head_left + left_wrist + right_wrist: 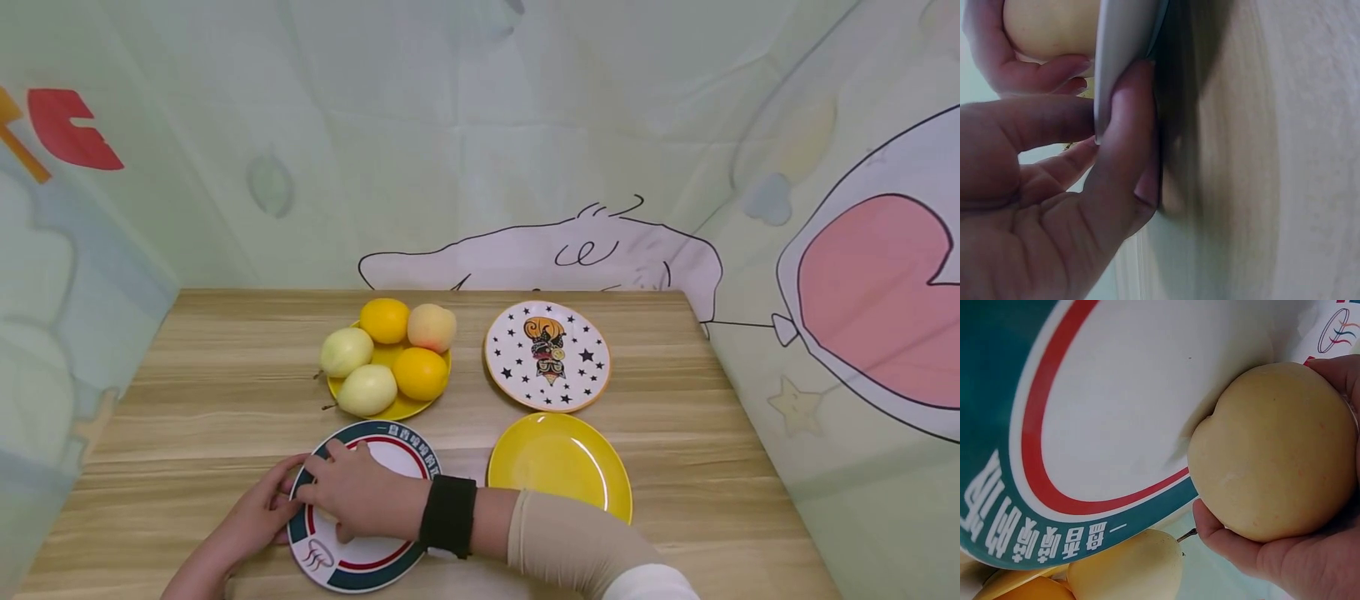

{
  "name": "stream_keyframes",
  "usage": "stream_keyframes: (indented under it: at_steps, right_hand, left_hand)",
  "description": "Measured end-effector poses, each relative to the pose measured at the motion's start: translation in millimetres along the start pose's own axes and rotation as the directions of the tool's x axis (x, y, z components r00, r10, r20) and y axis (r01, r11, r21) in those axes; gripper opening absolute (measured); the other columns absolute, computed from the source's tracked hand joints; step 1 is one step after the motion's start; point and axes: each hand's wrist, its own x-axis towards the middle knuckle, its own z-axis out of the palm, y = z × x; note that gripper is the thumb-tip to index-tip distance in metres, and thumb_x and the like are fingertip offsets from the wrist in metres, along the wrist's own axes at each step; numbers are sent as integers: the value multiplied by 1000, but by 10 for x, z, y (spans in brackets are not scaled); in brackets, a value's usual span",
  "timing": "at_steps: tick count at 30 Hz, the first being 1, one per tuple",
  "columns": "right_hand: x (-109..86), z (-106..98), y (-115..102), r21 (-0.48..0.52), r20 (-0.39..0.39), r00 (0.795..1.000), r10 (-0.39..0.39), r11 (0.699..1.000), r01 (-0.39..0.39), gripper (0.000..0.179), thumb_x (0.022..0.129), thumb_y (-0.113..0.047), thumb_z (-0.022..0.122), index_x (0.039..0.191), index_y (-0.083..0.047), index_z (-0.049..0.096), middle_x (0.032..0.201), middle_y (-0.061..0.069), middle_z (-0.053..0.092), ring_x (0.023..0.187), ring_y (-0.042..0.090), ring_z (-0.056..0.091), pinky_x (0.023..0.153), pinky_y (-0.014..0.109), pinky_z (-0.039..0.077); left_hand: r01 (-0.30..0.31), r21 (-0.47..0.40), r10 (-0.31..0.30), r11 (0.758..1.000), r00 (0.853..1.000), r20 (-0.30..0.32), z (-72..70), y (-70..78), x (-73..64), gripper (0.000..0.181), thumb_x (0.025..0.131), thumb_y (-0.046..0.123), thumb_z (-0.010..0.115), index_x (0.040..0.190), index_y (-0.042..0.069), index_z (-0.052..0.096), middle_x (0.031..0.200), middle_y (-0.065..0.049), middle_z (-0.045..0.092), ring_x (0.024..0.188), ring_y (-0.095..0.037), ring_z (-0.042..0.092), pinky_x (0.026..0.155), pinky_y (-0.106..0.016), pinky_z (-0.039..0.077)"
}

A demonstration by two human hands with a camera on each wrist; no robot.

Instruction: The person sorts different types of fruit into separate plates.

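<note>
A white plate (375, 577) with a dark green and red banded rim lies at the front left of the table. My left hand (258, 517) pinches its left edge; in the left wrist view the thumb and fingers (1125, 119) lie on either side of the rim. Over the plate, my right hand (367, 492) grips a round, pale yellow peach (1272, 453) with a cleft in its side. From the head view the hand hides nearly all of that peach. Its underside appears close to the plate's surface; whether they touch, I cannot tell.
Behind, a yellow plate (386, 354) bears two pale pears (367, 390), two yellow lemons (420, 373) and another peach (432, 327). To the right are a star-patterned plate (510, 354) and a bare yellow plate (555, 458), partly under the right forearm. Printed cloth (375, 167) surrounds the table.
</note>
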Motion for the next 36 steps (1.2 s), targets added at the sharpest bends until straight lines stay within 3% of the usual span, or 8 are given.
stream_keyframes:
  at_steps: [14,20,23,28,31,36]
  right_hand:
    - [-38,9,29,6,-18,1000,-16,1000,16,66,77,-57,68,135,-38,43,135,-10,41,119,14,37,89,29,49]
    - [-43,-5,52,29,-13,1000,-17,999,18,64,79,-61,63,136,-40,43,137,-11,40,121,14,36,98,36,44]
    - [-63,-29,79,53,-44,999,-28,998,30,65,81,-65,56,138,-40,40,141,-12,38,126,13,36,106,39,36]
    - [-113,-102,137,86,-164,986,-30,995,44,64,84,-70,42,141,-40,37,145,-11,38,133,15,32,111,39,29]
    - [-139,-145,169,86,-217,976,-3,996,22,66,86,-73,33,142,-39,34,149,-7,34,140,20,25,114,43,25]
    - [-170,-165,230,130,-275,960,53,991,-17,67,89,-71,27,148,-42,20,159,-8,7,147,22,-5,118,48,11]
  left_hand:
    - [7,-10,-7,1000,1000,3,17,13,-12,57,93,-3,48,145,6,27,107,-17,47,77,-17,56,59,-33,57]
    - [-8,-27,8,1000,1000,12,15,21,-22,57,93,-4,47,145,5,27,108,-18,46,76,-16,55,59,-33,57]
    - [-16,-25,17,1000,1000,11,13,16,-23,58,92,-5,47,145,3,26,106,-19,48,75,-15,55,59,-32,57]
    - [-19,26,20,999,1000,-7,-3,5,-19,57,91,-4,48,144,1,27,104,-18,51,77,-16,55,59,-29,55]
    - [-44,-1,44,999,999,5,-2,-16,-20,56,91,-6,47,143,-1,26,107,-21,52,78,-16,58,60,-31,56]
    - [-53,-42,54,998,998,25,3,-34,-9,61,91,-6,47,146,-2,18,108,-23,49,80,-15,59,60,-33,57]
